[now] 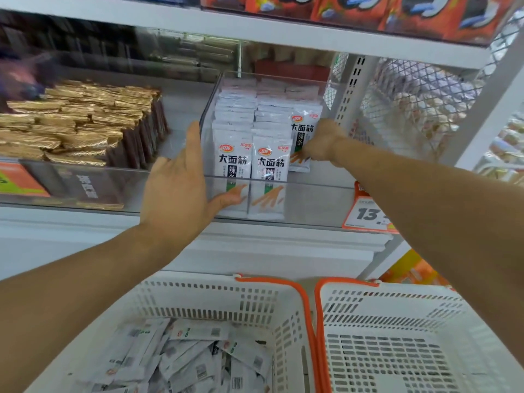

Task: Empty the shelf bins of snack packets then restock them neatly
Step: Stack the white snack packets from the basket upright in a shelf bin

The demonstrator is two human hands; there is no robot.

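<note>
On the middle shelf, a clear plastic bin (283, 191) holds white snack packets (235, 165) standing upright in three rows, faces toward the aisle, which looks like the tidy arrangement the task wants. At the bin's near left corner the left hand (177, 191) lies flat against the outside wall, fingers straight and relaxed, thumb stretched along the front panel; it grasps nothing and seems to be there to steady the bin so it does not slide while the other side is worked. Over at the shorter right-hand row, the right hand (323, 144) reaches into the bin with its fingers curled around the front packet (304, 129) of that row, holding it upright, probably to seat it in line with its neighbours, though whether it is going in or coming out cannot be told from this view alone. Below the shelf stand two white baskets with orange rims: the left basket (215, 296) holds a loose heap of the same white packets lying flat, likely the stock waiting to be restocked, while the right basket (397, 321) shows only its slotted walls and floor. Left of the clear bin, gold-wrapped packets (73, 120) fill a neighbouring tray, and an orange price tag (365, 214) hangs on the shelf edge just beneath the right forearm.
</note>
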